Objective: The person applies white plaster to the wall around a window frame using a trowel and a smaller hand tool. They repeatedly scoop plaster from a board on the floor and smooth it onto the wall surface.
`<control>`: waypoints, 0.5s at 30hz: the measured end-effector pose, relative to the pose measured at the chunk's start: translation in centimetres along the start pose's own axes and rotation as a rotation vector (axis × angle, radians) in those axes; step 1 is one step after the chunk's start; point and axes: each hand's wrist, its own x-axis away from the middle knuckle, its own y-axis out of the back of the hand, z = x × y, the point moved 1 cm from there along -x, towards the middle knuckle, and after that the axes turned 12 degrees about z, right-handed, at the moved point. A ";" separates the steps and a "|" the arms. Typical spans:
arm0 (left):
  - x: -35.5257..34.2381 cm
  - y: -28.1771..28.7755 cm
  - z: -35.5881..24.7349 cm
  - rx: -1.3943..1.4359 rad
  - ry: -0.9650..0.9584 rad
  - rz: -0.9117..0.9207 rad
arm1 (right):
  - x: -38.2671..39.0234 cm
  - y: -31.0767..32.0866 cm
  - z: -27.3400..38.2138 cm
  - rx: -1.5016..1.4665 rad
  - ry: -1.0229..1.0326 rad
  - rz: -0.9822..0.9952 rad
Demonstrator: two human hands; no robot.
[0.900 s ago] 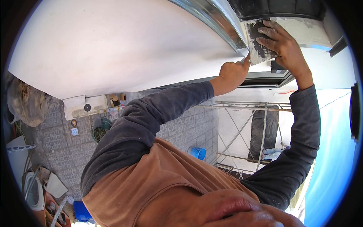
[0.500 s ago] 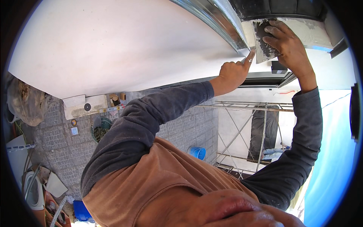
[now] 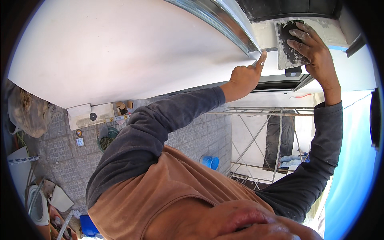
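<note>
My right hand (image 3: 316, 56), raised at the upper right, grips a black rectangular plate (image 3: 291, 44) smeared with pale plaster. Several fingers lie across its dark face; the thumb is hidden. Left of the plate, my left hand (image 3: 243, 78) is closed, with the index finger stretched up and plaster on it. That fingertip is close to the lower end of a shiny metal frame (image 3: 234, 34). A small grey edge shows beside the finger, but what the curled fingers hold is hidden. Behind the plate runs a patchy plastered strip (image 3: 266, 30) under a dark panel.
A broad white wall (image 3: 104, 48) fills the upper left. Below are grey paving (image 3: 60, 140), a blue bucket (image 3: 210, 162) and metal scaffolding (image 3: 256, 140). Building materials and a plastic bag (image 3: 30, 112) lie at the left. Blue sheeting (image 3: 348, 160) hangs at the right.
My right hand and the plate have moved to the right, away from my left fingertip. My left hand has shifted slightly left.
</note>
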 end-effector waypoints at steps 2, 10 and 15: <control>-0.3 -0.5 -0.1 0.022 0.005 -0.001 | -1.1 -0.9 0.8 -0.067 0.075 0.021; 0.1 -1.0 0.6 0.069 -0.015 -0.055 | -2.8 -3.2 1.3 -0.051 0.105 0.025; 0.4 0.2 0.3 0.031 -0.007 -0.013 | -0.6 -1.4 -1.3 0.056 -0.018 0.046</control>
